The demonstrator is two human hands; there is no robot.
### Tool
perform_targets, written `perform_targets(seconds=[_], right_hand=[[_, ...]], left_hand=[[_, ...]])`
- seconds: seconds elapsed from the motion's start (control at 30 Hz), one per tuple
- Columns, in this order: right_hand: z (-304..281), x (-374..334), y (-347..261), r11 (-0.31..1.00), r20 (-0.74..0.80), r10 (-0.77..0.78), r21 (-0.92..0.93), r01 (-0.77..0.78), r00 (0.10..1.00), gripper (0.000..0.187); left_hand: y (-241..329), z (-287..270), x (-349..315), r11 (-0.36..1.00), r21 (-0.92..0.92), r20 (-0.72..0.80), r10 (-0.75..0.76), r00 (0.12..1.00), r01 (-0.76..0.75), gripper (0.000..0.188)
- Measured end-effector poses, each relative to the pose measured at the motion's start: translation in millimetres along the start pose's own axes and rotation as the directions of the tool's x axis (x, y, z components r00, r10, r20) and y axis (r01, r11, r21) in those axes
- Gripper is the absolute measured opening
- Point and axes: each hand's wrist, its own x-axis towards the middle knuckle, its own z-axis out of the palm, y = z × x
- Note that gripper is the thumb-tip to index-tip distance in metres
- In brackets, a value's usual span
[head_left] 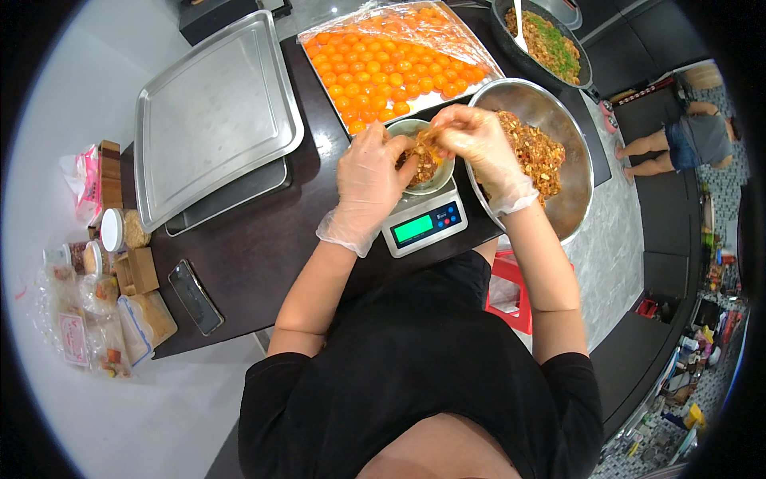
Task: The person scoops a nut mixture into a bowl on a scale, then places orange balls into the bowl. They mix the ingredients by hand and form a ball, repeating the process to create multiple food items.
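Packets (76,319) in clear wrap and small jars (112,230) line the far left edge of the dark table (255,255), beside a few cardboard boxes (136,270) and a black phone (195,296) lying flat. Behind them a big empty metal tray (211,112) sits stacked on a second one. Near the middle, a person in a black top stands over a small kitchen scale (423,223) with a lit green display, a pale bowl (439,177) resting on top of it. Both hands wear thin clear gloves. The left hand (371,172) is half closed over the bowl's left rim, its fingers curled onto a lump of brown chopped filling (423,164) that sits inside the bowl. The right hand (479,140) comes in from above and to the right, fingers pinched together on the top of the same lump; how firmly either hand grips is hard to tell. Just behind the bowl, a tray of orange egg yolks (395,68), laid in rows under plastic film, fills the back of the table. To the right stands a large steel mixing bowl (558,199) partly filled with more of the brown mixture, touching the scale's side. Farther back on the right, a dark pan (511,48) holds a similar mix topped with green herbs and a white spoon (519,24). At the far right, another person stands on the floor, well apart from the table.
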Motion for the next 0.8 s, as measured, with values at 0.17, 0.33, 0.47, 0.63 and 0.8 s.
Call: perform_targets(seconds=[0.17,0.33,0.47,0.63,0.8], right_hand=[[-34,-16,-26,0.991,-0.153,-0.135,-0.006,0.135,0.979,0.015],[-68,-54,-38,0.965,-0.327,-0.165,-0.247,0.084,0.93,0.017],[-97,-75,-11,0.967,-0.467,-0.113,-0.254,-0.011,0.877,0.018],[-101,-89,5,0.966,-0.521,-0.09,-0.254,-0.053,0.849,0.02],[-98,-95,2,0.97,-0.557,-0.064,-0.23,-0.08,0.828,0.021]], left_hand=[[-4,-18,-2,0.99,-0.139,-0.015,-0.031,0.999,0.029,0.024],[-9,-53,-8,0.901,-0.393,0.008,-0.197,0.98,0.184,0.026],[-13,-52,-8,0.886,-0.396,0.051,-0.242,0.969,0.242,0.025],[-16,-45,-10,0.87,-0.426,0.048,-0.253,0.966,0.249,0.022],[-12,-47,-9,0.884,-0.387,0.036,-0.271,0.962,0.263,0.021]])
